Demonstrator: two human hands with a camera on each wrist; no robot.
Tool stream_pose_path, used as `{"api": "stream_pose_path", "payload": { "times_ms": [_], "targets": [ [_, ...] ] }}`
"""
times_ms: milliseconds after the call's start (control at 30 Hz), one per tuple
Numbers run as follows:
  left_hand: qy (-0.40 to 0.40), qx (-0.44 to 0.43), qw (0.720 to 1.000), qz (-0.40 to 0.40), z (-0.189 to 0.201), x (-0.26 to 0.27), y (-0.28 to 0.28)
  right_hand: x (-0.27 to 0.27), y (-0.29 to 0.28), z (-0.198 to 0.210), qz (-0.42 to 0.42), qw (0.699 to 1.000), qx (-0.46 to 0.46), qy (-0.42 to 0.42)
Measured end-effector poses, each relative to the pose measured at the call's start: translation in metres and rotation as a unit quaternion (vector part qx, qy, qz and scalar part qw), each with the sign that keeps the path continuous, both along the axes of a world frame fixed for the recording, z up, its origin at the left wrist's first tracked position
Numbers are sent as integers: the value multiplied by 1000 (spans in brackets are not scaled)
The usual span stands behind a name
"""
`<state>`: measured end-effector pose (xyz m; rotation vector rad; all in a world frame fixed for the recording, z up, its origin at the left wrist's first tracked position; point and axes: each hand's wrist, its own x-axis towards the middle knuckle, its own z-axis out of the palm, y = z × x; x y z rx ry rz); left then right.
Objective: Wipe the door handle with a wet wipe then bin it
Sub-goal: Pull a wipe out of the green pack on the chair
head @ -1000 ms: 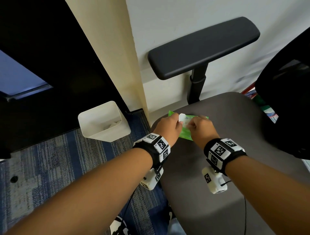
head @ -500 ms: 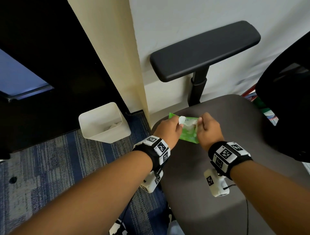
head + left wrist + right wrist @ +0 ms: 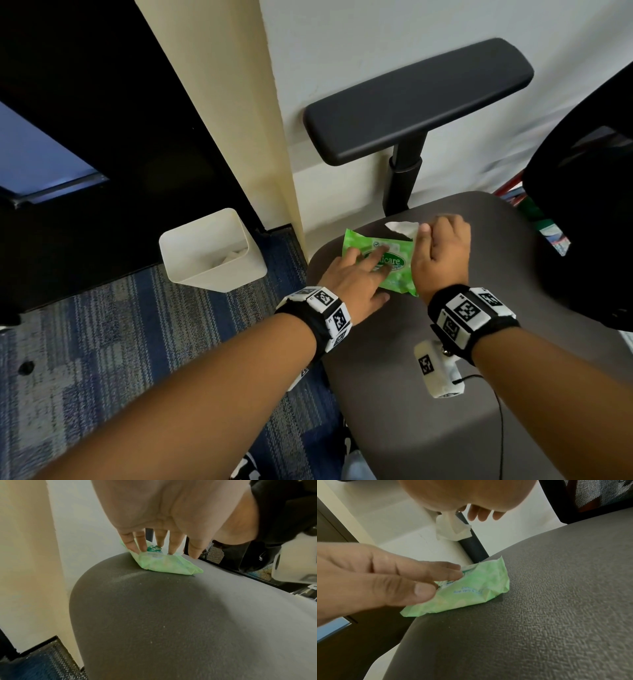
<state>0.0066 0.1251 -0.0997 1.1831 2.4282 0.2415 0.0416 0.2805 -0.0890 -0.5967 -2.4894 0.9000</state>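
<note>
Chair seat (image 3: 445, 342) carries green pack (image 3: 394, 270) at its far left edge. Bin (image 3: 191, 260) on floor left of seat. Left hand (image 3: 352, 284) fingers straight, pressing pack. Right hand (image 3: 442, 250) pinches white wipe (image 3: 402, 228), lifted above pack.

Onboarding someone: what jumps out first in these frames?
The bright green wipe pack on the near-left part of the grey chair seat, pressed flat by the left hand. Just beyond it, the right hand pinches a white wet wipe. A white bin stands on the carpet left of the chair.
</note>
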Motion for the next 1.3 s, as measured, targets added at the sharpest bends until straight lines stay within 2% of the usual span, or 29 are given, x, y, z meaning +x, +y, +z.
{"api": "stream_pose_path", "payload": {
  "times_ms": [367, 600, 733, 833, 933, 1033, 1100, 1167, 1300],
  "targets": [
    [62, -41, 997, -30, -11, 5, 6, 0, -4, -6, 10, 996, -77, -47],
    [95, -55, 991, -77, -9, 5, 9, 0, -4, -7, -4, 992, -118, -50],
    [94, -82, 986, -110, -7, 0, 7, -3, -7, -8, 9, 986, -157, -51],
    [50, -82, 989, -115, -4, 0, 5, -5, -8, -8, 39, 990, -126, -39],
    [-14, -49, 995, -80, 4, -2, 2, -7, -10, -4, 56, 993, -99, -38],
    [-11, -2, 998, -67, 10, -7, -8, -9, -12, -2, 72, 993, -84, -40],
    [-17, 52, 998, -31, 13, -7, -15, -9, -15, 1, 88, 993, -71, -43],
    [-52, 113, 991, 48, 20, -6, -19, -7, -19, 5, 102, 992, -64, -45],
    [-61, 218, 947, 228, 36, -2, -26, -5, -33, 16, 118, 990, -65, -33]
  ]
}}
